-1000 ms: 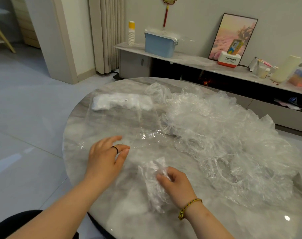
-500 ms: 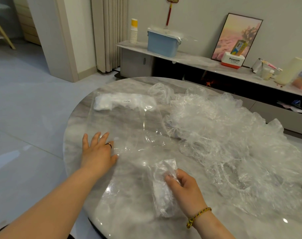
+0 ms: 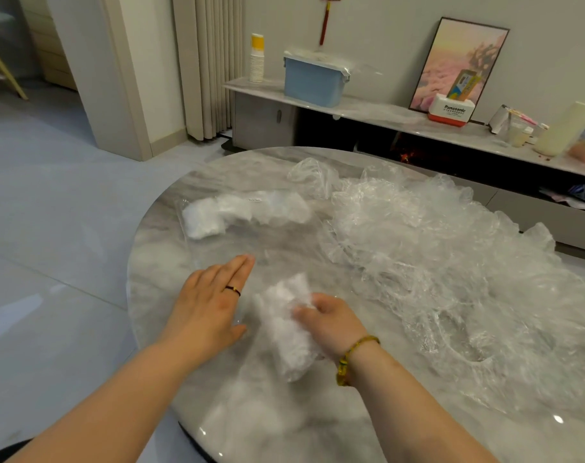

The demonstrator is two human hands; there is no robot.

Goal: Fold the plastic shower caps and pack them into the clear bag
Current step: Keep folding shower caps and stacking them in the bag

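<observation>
Folded white plastic shower-cap bundle [image 3: 289, 332], one. Lay on grey marble surface [image 3: 190, 349], long axis pointed away from body. Gripped by curled right hand [image 3: 331, 324]; left hand [image 3: 207, 309] spread flat just beside. One loose heap of clear caps [image 3: 434, 262] rightward.

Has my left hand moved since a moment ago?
Yes: the left hand slid right, away from the table's left edge, closer to the folded cap.
</observation>
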